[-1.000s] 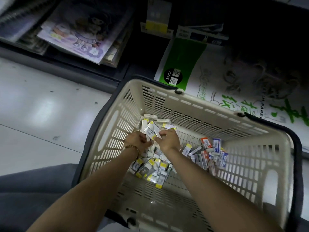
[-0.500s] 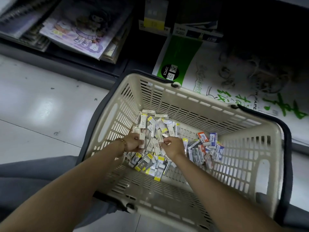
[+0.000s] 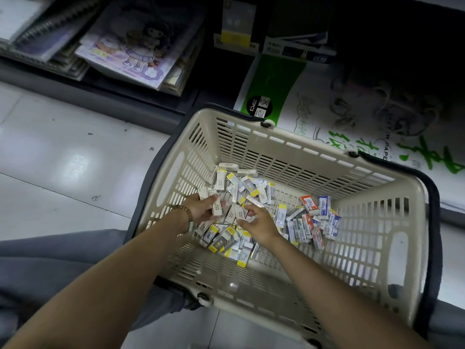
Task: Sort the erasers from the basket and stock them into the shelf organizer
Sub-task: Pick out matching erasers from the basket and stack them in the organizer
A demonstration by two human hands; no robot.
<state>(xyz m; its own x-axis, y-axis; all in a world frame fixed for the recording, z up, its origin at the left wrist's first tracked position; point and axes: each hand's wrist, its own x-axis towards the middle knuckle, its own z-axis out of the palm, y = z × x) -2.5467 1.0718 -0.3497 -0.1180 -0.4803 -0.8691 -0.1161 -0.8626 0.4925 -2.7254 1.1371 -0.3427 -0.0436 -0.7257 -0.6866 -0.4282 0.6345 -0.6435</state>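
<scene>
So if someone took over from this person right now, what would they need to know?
Left hand grips a few white erasers.
Right hand reaches into the yellow-banded erasers in the middle of the basket; whether it holds one is unclear.
Red and blue erasers lie to their right.
Shelf organizer not in view; no stocking shows.
Left: finish sorting, then stock.

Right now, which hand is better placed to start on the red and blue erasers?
Right, probably. The right hand lies nearer the red and blue erasers, on its side of the basket; the left hand grips white erasers.
</scene>
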